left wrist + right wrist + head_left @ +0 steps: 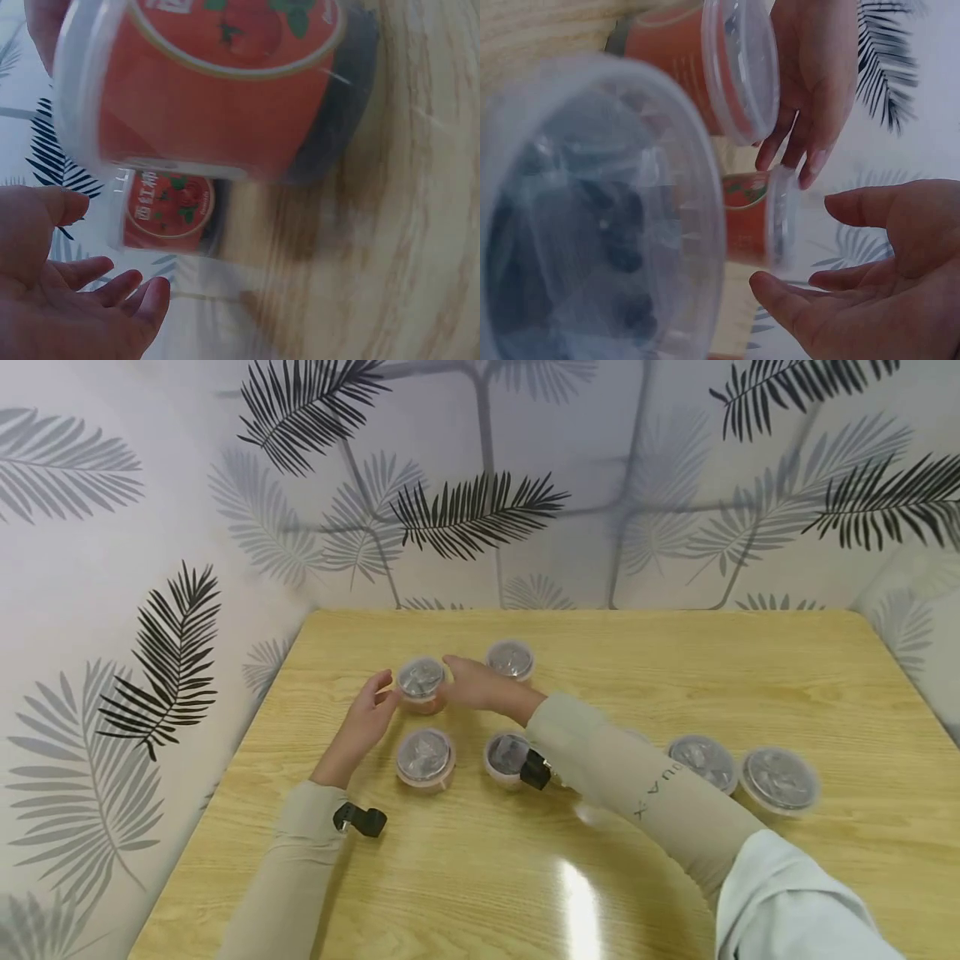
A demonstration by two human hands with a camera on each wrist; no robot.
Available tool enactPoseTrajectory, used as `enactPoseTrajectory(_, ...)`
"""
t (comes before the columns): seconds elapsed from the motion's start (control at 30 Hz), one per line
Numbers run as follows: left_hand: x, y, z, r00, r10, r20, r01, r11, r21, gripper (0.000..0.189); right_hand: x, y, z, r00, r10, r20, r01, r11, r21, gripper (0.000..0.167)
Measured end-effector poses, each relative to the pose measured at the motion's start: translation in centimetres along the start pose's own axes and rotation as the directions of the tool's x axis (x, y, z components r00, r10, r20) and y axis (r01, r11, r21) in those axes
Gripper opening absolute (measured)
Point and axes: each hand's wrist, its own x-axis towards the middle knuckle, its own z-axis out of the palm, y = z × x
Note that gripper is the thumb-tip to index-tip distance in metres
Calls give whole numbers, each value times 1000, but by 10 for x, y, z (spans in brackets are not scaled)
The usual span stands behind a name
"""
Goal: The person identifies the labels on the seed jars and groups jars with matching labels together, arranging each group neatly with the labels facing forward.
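Observation:
A lidded plastic tub (422, 678) stands on the table between my two hands in the head view. It has a clear lid and an orange-red label with tomatoes on it, seen on the same kind of tub (171, 214) in the left wrist view. My left hand (371, 714) is at its left side, fingers spread and loosely bent. On the other side is my right hand (476, 683), its thumb and fingers apart in the right wrist view. Neither hand grips the tub; whether fingertips touch it I cannot tell. Another tub (425, 758) stands just in front.
A tub (510, 658) stands behind my right hand, and one more (504, 753) is partly behind my right wrist. Further right are two tubs (703, 762) (780, 779), near my right sleeve (645, 785). The wooden table (675, 652) meets a leaf-patterned wall (555, 568).

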Motion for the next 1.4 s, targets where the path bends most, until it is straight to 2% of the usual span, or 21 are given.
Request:
enactPoseTrajectory(0.13, 4, -3, 5, 1000, -2, 27, 3, 998, -67, 59, 14, 8, 5, 998, 69, 14, -70, 991, 114, 74)
enactPoseTrajectory(0.23, 12, -20, 8, 1000, 22, 21, -20, 996, -84, 62, 21, 11, 7, 997, 63, 39, -69, 980, 186, 67)
enactPoseTrajectory(0.3, 15, -25, 10, 999, 32, 6, -32, 996, -86, 64, 25, 13, 9, 998, 45, 53, -55, 974, 220, 59)
enactPoseTrajectory(0.37, 16, -27, 11, 999, 45, -5, -46, 994, -97, 65, 26, 12, 10, 998, 28, 59, -41, 971, 237, 50)
enactPoseTrajectory(0.5, 14, -26, 9, 997, 62, -44, -65, 996, -68, 67, 23, 7, 8, 999, 12, 32, -18, 978, 206, 51)
enactPoseTrajectory(0.67, 8, -15, 3, 991, 88, -103, -85, 996, 31, 75, 18, 0, 4, 999, -30, -18, 31, 994, 107, 61)
enactPoseTrajectory(0.77, 1, -4, -1, 985, 125, -115, -121, 992, 44, 74, 11, -6, 0, 997, -57, -44, 61, 995, 77, 63)
enactPoseTrajectory(0.97, -28, 36, -2, 974, 182, -132, -184, 983, -2, 63, -10, -18, -9, 991, -119, -62, 125, 986, 110, 64)
enactPoseTrajectory(1.03, -36, 45, -2, 969, 200, -142, -204, 979, -14, 61, -17, -20, -10, 986, -152, -72, 160, 980, 119, 65)
enactPoseTrajectory(1.13, -40, 47, -1, 961, 226, -159, -231, 973, -15, 60, -27, -24, -12, 976, -198, -90, 208, 970, 127, 65)
enactPoseTrajectory(1.4, -44, 40, 0, 938, 268, -219, -277, 961, -8, 63, -42, -33, -8, 950, -280, -137, 301, 940, 163, 59)
